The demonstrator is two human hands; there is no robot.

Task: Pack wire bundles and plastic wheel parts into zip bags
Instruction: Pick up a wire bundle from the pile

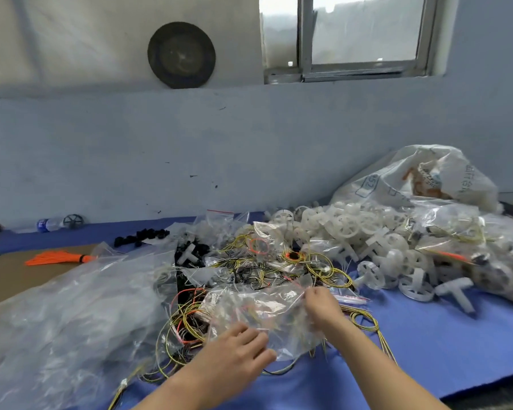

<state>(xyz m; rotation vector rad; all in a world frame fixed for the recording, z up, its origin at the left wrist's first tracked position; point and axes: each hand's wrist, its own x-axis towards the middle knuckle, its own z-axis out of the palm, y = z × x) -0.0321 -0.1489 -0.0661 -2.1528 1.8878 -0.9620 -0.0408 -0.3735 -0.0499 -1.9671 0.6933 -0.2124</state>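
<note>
A clear zip bag [264,312] with wires showing through it lies on a tangle of yellow, black and red wire bundles [187,324] on the blue table [427,344]. My left hand [237,350] presses flat on the bag's near edge, fingers fairly straight. My right hand [320,303] pinches the bag's far right corner. White plastic wheel parts [367,241] are heaped at the right, beyond my right hand. More yellow wire loops [323,264] lie behind the bag.
A big pile of clear plastic bags [71,309] fills the left. Filled bags [456,229] and a large white sack [418,176] sit at the right. Black parts [142,236], an orange tie bundle [60,257] and a water bottle [49,224] lie at the back left. The wall is close behind.
</note>
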